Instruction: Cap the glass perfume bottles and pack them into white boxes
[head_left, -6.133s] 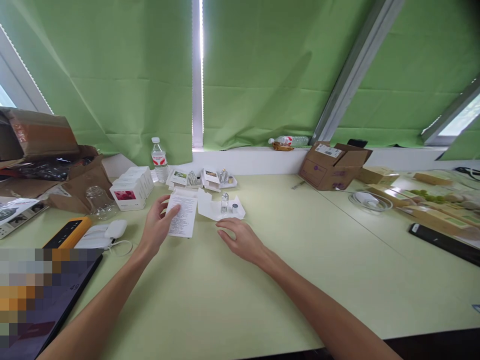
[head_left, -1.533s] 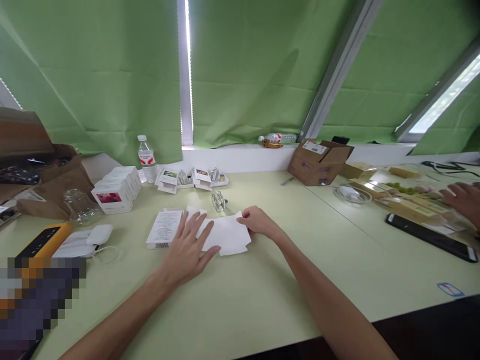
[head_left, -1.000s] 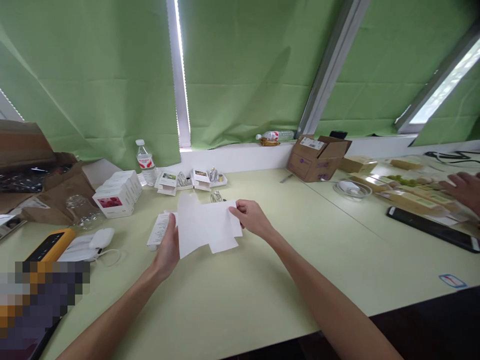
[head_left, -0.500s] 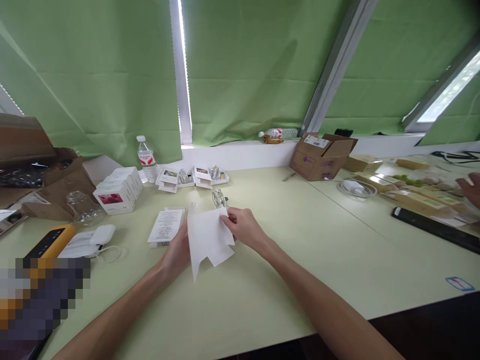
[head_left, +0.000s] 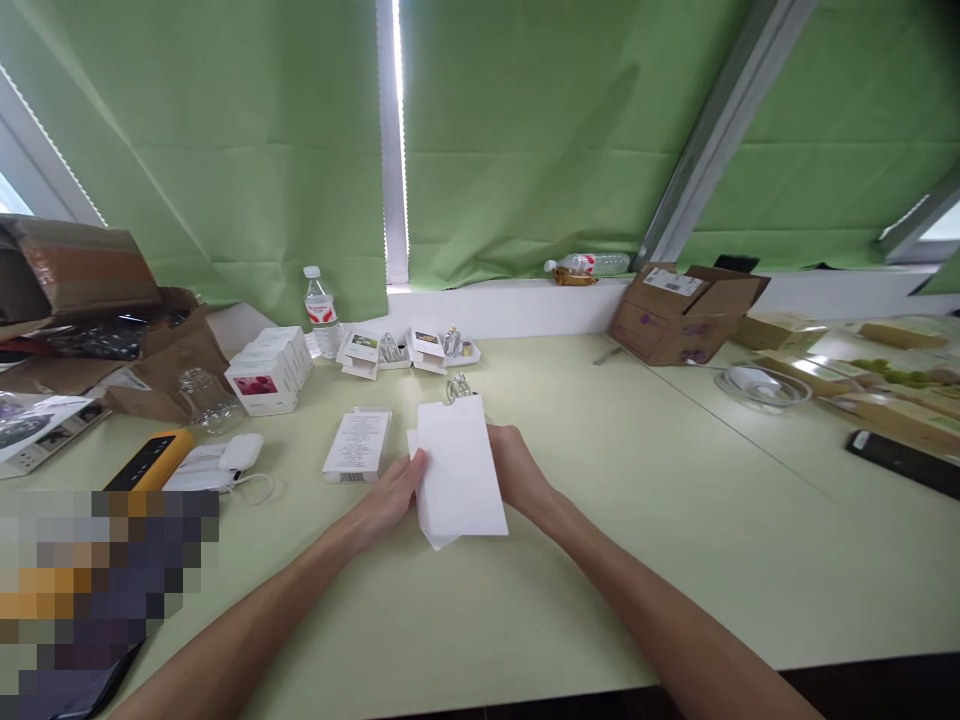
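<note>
I hold a folded white card sheet upright above the pale green table. My left hand grips its left edge, thumb on the front. Behind the sheet's right edge, my right hand grips it, fingers mostly hidden. Just beyond the sheet lies a small clear glass bottle. A white printed box lies flat to the left of my left hand.
A stack of white boxes, a water bottle, a glass jar and open small boxes stand at the back left. A cardboard box sits back right. A white charger and yellow device lie left.
The white sheet was lifted off the table and folded narrower between both hands. The small bottle now lies on its side. Another person's hand at the far right has left the view.
</note>
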